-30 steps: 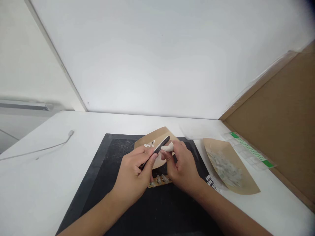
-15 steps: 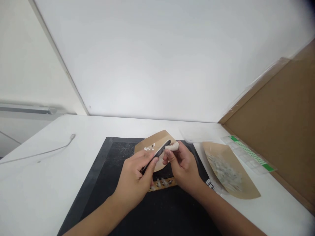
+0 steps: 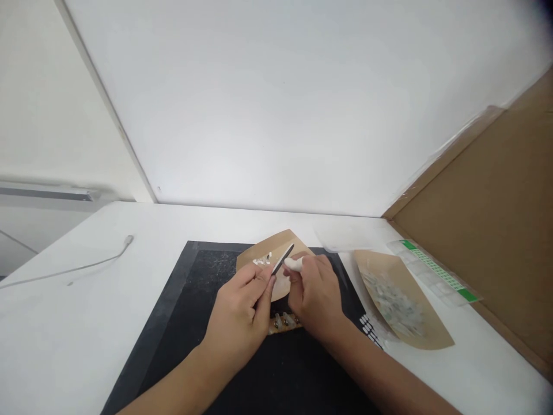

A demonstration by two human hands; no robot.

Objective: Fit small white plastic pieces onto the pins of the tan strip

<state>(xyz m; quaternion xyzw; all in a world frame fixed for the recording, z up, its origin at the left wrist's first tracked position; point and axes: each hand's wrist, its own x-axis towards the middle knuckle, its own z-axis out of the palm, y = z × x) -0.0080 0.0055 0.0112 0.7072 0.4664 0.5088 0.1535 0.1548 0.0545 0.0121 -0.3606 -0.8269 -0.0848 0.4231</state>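
Observation:
My left hand (image 3: 242, 308) is closed around a slim nail file (image 3: 283, 259), black with a pale face, its tip pointing up and to the right. Close beside that tip is my right hand (image 3: 317, 291), fingers curled in. A white wrinkled cover, like a finger cot (image 3: 294, 264), appears to sit on one of its fingers. Whatever the right fingertips pinch is too small to make out. Below the hands, a narrow wooden strip (image 3: 284, 324) bears several clear nail tips, partly hidden by the hands. Behind them lies a brown paper tray (image 3: 283, 239) with small white pieces (image 3: 261, 261).
A black mat (image 3: 276, 377) lies under the hands. To the right are a paper tray (image 3: 432, 337) of clear nail tips, white oval stickers (image 3: 369, 329) and a clear case (image 3: 436, 271) with a green-edged label. A cable (image 3: 103, 257) lies left; a brown board (image 3: 479, 190) stands right.
My right hand has turned over and moved slightly left, so its back now faces me and the white cover points left. The file stands a little steeper in my left hand.

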